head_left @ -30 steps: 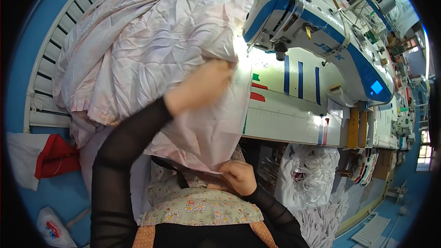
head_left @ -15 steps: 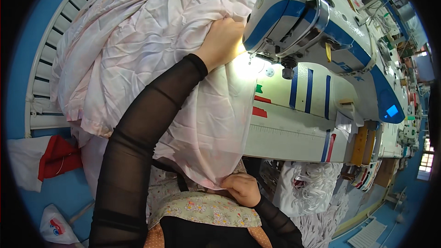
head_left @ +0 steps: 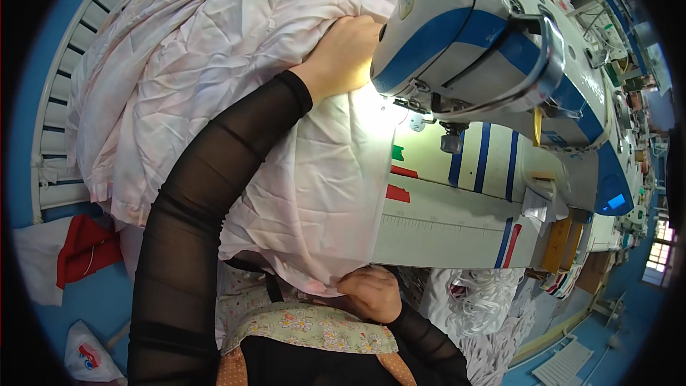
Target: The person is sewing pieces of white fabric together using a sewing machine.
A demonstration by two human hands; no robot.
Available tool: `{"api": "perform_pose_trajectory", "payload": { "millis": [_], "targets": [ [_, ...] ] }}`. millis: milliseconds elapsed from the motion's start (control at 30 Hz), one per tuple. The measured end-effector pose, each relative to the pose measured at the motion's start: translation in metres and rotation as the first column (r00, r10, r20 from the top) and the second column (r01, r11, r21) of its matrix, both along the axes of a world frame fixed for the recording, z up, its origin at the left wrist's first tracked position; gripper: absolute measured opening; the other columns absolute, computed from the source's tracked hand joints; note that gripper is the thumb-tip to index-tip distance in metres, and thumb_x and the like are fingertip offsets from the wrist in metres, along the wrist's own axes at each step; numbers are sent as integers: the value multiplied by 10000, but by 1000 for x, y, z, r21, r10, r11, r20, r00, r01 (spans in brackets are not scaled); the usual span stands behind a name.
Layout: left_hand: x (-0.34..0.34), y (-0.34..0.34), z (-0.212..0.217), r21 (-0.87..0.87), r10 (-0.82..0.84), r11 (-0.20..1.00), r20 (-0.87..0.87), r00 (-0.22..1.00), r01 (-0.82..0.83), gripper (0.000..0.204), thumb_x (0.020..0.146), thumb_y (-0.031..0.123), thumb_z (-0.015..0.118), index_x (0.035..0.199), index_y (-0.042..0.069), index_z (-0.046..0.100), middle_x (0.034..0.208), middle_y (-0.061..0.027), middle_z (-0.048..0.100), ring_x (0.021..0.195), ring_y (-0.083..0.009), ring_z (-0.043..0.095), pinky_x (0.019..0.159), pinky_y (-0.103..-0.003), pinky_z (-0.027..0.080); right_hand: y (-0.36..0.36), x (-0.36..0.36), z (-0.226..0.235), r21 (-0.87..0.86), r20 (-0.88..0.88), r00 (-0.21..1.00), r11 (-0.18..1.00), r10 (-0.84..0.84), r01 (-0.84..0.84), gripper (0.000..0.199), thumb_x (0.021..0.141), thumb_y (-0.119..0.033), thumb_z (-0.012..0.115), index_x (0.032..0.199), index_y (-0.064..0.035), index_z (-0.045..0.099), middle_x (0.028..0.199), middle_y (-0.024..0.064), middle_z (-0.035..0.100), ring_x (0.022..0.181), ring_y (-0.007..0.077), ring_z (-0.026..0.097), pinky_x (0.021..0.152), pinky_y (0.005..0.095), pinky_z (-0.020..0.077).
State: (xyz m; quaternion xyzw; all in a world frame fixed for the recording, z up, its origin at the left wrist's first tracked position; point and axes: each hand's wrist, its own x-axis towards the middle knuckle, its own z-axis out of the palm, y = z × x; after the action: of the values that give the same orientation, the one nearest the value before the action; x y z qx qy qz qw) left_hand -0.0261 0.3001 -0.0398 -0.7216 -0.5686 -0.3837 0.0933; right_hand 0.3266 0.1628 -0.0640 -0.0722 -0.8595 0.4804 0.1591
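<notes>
A large pale pink-and-white cloth lies in folds to the left of the sewing machine. My left hand rests on the cloth right beside the machine's lit needle area. Its fingers are hidden by the machine head, so their grip does not show. Low in the view, at the near end of the cloth, my right hand pinches the cloth's edge between thumb and fingers. Between the two hands the cloth's straight right edge runs along the machine bed.
White slatted rails stand at the far left. Red and white cloth and a white bag lie below them. Bundled white strips hang under the bed's near edge. A brown box sits at the bed's right.
The machine head looks larger, and its metal guard reaches farther right. The cloth and both hands have shifted slightly left in the view. My right hand keeps its pinch on the edge.
</notes>
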Motion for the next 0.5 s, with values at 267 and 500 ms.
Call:
{"api": "perform_pose_trajectory", "payload": {
  "millis": [267,500],
  "targets": [
    [-36,32,-5,65,36,997,1,999,-36,39,789,126,628,766,97,614,764,-33,593,798,-235,580,712,-359,467,15,-13,23,77,-63,998,997,-1,6,310,592,-40,719,898,-63,682,839,64,690,790,235,682,684,329,544],
    [-34,26,7,88,128,989,-122,984,-118,73,809,157,637,784,88,630,788,-32,603,808,-233,584,729,-350,473,20,-20,34,202,-128,992,979,6,20,228,663,-83,696,884,-36,667,839,83,679,771,232,672,649,314,552]
  ]
}}
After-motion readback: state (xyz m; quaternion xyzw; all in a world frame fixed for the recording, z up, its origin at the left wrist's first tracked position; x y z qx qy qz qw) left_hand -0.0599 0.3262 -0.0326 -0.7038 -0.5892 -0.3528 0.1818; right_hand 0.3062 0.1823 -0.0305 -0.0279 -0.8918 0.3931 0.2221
